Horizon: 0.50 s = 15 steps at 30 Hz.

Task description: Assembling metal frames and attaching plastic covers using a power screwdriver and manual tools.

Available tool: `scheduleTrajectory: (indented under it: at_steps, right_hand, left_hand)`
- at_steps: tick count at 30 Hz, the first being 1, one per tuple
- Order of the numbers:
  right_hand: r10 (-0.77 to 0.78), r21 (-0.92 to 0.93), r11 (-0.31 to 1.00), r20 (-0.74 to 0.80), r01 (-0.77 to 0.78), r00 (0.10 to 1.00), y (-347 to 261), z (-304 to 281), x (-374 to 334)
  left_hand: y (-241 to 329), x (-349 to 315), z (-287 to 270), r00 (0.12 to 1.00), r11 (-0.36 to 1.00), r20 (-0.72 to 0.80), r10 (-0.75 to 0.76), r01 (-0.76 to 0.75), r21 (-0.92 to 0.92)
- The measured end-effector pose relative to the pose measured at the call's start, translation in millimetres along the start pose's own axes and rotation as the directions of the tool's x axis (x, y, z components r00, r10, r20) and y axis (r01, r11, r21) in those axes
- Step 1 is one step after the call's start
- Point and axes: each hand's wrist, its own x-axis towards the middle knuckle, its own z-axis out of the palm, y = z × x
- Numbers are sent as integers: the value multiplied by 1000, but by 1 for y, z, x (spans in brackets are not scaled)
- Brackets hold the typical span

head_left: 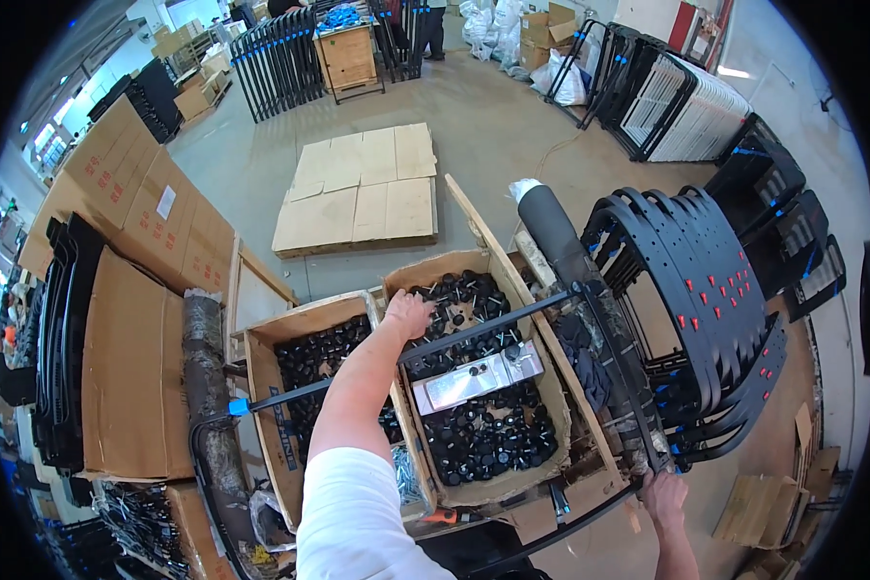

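Observation:
My left hand (411, 314) reaches into the right-hand cardboard-lined wooden bin (558, 425), among black knobs with metal screw stems (454, 290). Its fingers are bent down at the knobs, and what lies between them is hidden. A black tubular metal frame (474, 335) with blue bits lies across the bins. At the lower right, my right hand (664, 498) is closed round the frame's corner. A silvery flat piece (469, 380) with knobs on it rests across the middle of that bin.
A second bin (266, 387) of black knobs stands left, with small silver screws (408, 474) beside it. Curved black panels (681, 280) with red pieces are stacked at right. Flattened cardboard (358, 188) lies beyond the bins. A large carton (135, 367) stands left.

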Motion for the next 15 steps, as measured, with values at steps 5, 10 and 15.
scheduleTrajectory:
  at_steps: [5,10,15]
  right_hand:
    - [-29,90,996,149,16,988,-25,-70,16]
    - [-397,645,565,-334,514,855,-162,-173,-2]
    - [-775,538,258,-381,802,504,-264,-173,-21]
  left_hand:
    - [-2,-44,-52,874,702,-179,-452,225,-676]
    - [80,-185,-135,900,301,-190,-393,-69,-951]
    - [190,-253,-77,946,48,-122,-302,-113,-992]
